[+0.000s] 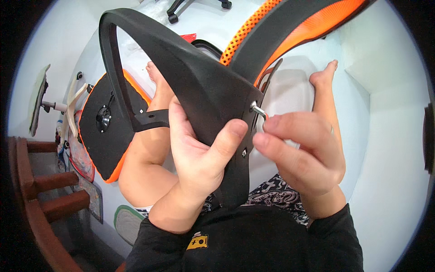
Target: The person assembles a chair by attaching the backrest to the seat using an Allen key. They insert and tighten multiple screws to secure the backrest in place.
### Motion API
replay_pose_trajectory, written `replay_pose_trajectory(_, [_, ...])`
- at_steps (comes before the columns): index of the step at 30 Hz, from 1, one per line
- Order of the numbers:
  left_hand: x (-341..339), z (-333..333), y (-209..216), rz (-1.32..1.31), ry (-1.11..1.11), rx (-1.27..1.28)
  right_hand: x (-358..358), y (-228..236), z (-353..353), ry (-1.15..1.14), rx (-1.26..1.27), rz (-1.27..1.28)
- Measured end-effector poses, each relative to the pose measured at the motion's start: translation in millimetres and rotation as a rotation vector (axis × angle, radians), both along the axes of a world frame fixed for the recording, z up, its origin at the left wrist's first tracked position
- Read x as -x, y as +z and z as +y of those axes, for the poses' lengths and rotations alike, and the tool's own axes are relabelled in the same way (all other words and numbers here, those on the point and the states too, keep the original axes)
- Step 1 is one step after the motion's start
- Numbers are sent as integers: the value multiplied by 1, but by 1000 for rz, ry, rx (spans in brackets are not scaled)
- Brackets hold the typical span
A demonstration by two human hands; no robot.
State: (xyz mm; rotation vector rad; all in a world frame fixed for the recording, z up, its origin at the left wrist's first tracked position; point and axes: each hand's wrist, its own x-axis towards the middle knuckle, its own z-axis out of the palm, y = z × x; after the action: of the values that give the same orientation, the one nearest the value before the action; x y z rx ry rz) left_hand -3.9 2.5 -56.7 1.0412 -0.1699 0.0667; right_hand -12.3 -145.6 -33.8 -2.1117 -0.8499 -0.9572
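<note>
A black plastic chair armrest (206, 86) stands tilted in front of me, against an orange mesh chair backrest (276, 34) with a black frame. My left hand (197, 165) is closed around the armrest's broad side, thumb toward its mounting edge. Between thumb and fingers, my right hand (306, 156) pinches a small bent metal hex key (260, 110). The key's far end sits at the upper hole in the armrest's edge. Lower on that edge, a bolt head (244, 153) shows in another hole. My fingers partly hide the key's near end.
An orange-edged black chair seat (108, 131) leans beside my left leg. Dark red wooden rungs (56, 181) rise at the lower left. A black wheeled base (174, 16) is on the floor at the far side. A pale wall (394, 122) borders the right.
</note>
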Motion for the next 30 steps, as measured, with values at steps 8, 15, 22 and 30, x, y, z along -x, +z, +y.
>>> replay_pose_trajectory(8, [-1,4,-17,-80,-6,39,3,-17,12,-10,64,-189])
replay_pose_trajectory(15, [0,4,-12,-75,-12,55,-1,-3,13,-25,85,-147])
replay_pose_trajectory(22, [1,1,-10,-54,-3,54,1,-20,16,-30,37,-208])
replay_pose_trajectory(30, [2,-2,-13,-42,12,66,-1,-11,9,-35,33,-148])
